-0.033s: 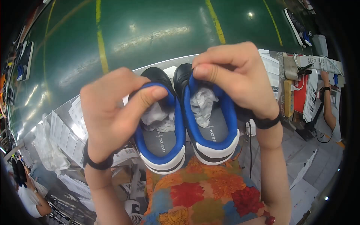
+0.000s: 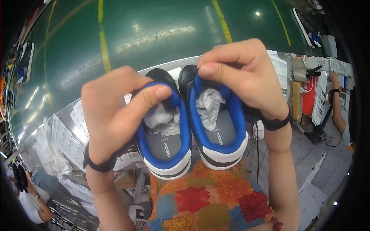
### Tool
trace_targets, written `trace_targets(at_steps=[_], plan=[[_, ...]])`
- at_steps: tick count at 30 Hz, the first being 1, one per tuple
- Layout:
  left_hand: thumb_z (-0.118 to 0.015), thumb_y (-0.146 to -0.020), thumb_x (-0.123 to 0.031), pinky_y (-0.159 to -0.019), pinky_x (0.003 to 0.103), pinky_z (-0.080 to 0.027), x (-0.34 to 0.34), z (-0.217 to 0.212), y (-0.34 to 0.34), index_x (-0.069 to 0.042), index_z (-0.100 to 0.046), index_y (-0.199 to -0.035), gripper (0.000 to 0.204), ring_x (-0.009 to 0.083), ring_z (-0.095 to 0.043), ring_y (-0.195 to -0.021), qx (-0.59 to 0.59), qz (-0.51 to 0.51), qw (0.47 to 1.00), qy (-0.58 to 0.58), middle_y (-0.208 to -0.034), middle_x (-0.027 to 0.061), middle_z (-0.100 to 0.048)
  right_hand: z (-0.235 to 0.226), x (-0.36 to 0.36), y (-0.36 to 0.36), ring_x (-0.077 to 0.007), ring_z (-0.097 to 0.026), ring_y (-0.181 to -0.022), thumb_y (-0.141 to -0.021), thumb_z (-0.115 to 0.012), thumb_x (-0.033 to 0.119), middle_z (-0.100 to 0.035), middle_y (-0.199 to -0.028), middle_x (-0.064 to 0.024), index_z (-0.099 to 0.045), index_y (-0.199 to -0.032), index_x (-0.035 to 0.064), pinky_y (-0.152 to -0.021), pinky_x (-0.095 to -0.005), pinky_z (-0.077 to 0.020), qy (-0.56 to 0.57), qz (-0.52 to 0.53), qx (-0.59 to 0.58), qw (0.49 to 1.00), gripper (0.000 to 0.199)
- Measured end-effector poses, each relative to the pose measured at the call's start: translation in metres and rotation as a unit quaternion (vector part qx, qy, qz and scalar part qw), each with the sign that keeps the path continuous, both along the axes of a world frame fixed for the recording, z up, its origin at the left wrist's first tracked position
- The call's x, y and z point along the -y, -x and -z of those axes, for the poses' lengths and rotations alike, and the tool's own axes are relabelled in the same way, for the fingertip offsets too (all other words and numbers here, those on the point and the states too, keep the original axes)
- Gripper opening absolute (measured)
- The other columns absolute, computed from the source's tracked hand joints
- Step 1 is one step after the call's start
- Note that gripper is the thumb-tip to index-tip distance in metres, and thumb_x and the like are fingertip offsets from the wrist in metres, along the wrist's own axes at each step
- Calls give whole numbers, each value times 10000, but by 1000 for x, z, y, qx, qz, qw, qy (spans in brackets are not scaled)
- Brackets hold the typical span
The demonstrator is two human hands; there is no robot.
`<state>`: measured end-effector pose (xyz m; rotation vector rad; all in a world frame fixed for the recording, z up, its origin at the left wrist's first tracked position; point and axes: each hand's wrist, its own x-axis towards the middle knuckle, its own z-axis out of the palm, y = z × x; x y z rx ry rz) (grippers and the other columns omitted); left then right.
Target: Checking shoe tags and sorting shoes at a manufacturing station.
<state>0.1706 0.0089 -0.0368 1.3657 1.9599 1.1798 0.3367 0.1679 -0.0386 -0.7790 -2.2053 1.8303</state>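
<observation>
Biggest thing out here, the long green surface [image 2: 154, 19] with its yellow lines, sweeping across the whole top of my view! Off at the right edge, a co-worker's arm [image 2: 339, 111] stretches out among boxes and cables. Down below me, the floral garment [image 2: 208, 192], all red, orange and blue patches!

Now the main pair, front and centre: the left sneaker [image 2: 173, 172] and the right sneaker [image 2: 227, 158], side by side above the garment, toes pointing away, heels toward me. Black at the front, blue lining, white heels with a dark stripe, grey insoles on show! Whether anything props them from underneath, I cannot tell.

And the grip! My left hand [image 2: 115, 104] is closed in a pinch, thumb inside, on the blue-lined tongue of the left sneaker. My right hand [image 2: 246, 79] is curled tight, thumb against forefinger, pinching the tongue of the right sneaker.

Off to my left, a crumpled white plastic bag [image 2: 52, 152] beside loose papers. Smaller now: wads of white tissue [image 2: 209, 109] stuffed in both shoes, just ahead of the insoles. A black wristband [image 2: 102, 165] circles each wrist!
</observation>
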Motion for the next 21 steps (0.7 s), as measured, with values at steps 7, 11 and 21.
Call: trace_targets(at_steps=[7,11,21], plan=[[-763,-781,-142,-523,222,-364,-17,13,13,13,-717,-705,179,66,-513,-567,211,-49,975,38,-613,18,-618,13,-25,13,-61,-586,-688,-835,-734,100,-671,-735,-28,-722,-869,-27,-617,-200,-456,36,-17,-19,999,133],[-750,-788,-116,-530,208,-350,-21,14,15,13,-712,-708,156,50,-506,-580,306,-58,949,37,-612,13,-611,12,-28,13,-63,-588,-682,-833,-731,101,-675,-741,-26,-716,-862,-36,-620,-199,-458,32,-11,-21,999,140],[-823,-633,-136,-733,337,-566,57,46,-33,-37,-700,-954,358,248,-673,-808,-258,157,950,-80,-974,117,-686,54,56,-70,-276,-664,-900,-663,-798,161,-655,-1028,-114,-673,-983,27,-809,-385,-566,-389,-95,-132,907,368]])
